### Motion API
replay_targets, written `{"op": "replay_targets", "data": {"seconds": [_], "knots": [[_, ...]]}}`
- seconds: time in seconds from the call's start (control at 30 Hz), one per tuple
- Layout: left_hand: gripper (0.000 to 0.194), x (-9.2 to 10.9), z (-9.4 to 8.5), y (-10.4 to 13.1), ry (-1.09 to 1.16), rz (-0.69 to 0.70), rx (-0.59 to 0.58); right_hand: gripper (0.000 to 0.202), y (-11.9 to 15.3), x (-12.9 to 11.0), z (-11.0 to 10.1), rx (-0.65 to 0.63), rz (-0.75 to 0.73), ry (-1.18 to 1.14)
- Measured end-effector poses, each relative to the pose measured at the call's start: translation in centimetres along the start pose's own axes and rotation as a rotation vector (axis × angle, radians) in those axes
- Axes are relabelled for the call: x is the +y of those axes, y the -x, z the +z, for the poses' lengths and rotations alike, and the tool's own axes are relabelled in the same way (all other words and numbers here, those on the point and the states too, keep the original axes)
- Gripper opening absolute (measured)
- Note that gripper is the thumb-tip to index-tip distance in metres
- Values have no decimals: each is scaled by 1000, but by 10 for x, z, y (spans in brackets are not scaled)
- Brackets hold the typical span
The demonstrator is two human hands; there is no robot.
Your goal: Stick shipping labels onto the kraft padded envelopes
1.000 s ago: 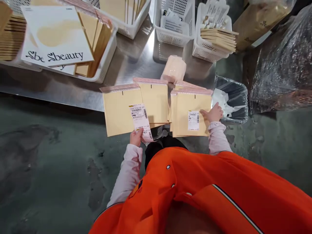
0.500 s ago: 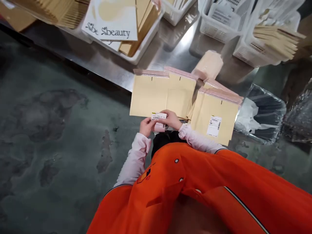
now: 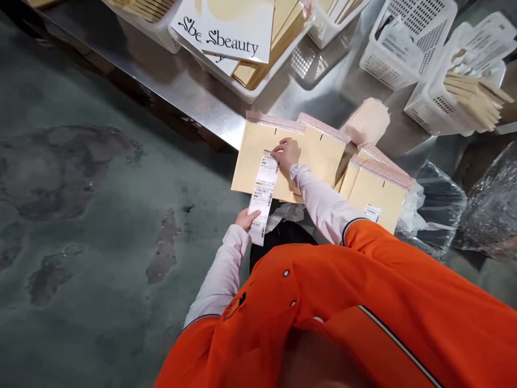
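A long strip of printed white labels [image 3: 262, 196] stretches between my two hands. My left hand [image 3: 247, 219] pinches its lower part, thumb on top. Near the strip's top end, my right hand [image 3: 286, 153] has its fingertips closed on the edge, over a yellow padded envelope [image 3: 252, 143] on the metal table. A second yellow envelope [image 3: 323, 156] overlaps it on the right. Farther right lies another envelope stack [image 3: 374, 186]; its top envelope carries a white label [image 3: 372, 213], partly hidden by my right sleeve.
Behind the envelopes are a white tray [image 3: 251, 97] with "Sbeauty" packages, a pinkish wrapped bundle [image 3: 367, 121] and white plastic baskets [image 3: 377, 67]. Clear plastic wrap [image 3: 495, 205] and a plastic-lined bin [image 3: 438, 207] are at the right.
My right hand has moved up and away from my left hand, and the label strip now shows at full length between them. The view has shifted, and my right arm reaches farther over the envelopes.
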State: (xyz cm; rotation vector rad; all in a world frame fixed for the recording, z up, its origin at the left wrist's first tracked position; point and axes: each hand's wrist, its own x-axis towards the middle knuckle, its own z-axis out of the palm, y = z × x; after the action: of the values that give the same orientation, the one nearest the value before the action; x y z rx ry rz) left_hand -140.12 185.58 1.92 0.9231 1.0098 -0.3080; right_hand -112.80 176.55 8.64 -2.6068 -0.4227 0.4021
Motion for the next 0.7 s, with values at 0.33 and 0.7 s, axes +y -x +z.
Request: {"op": "replay_targets", "data": {"seconds": [0.33,0.7], "knots": [[54,-46,-24,16,13,-47,46,116,1,33,-5,202,372,-104],[49,22,-6,40,-110,144,32,42,130,147,-181,409,262,-725]]}}
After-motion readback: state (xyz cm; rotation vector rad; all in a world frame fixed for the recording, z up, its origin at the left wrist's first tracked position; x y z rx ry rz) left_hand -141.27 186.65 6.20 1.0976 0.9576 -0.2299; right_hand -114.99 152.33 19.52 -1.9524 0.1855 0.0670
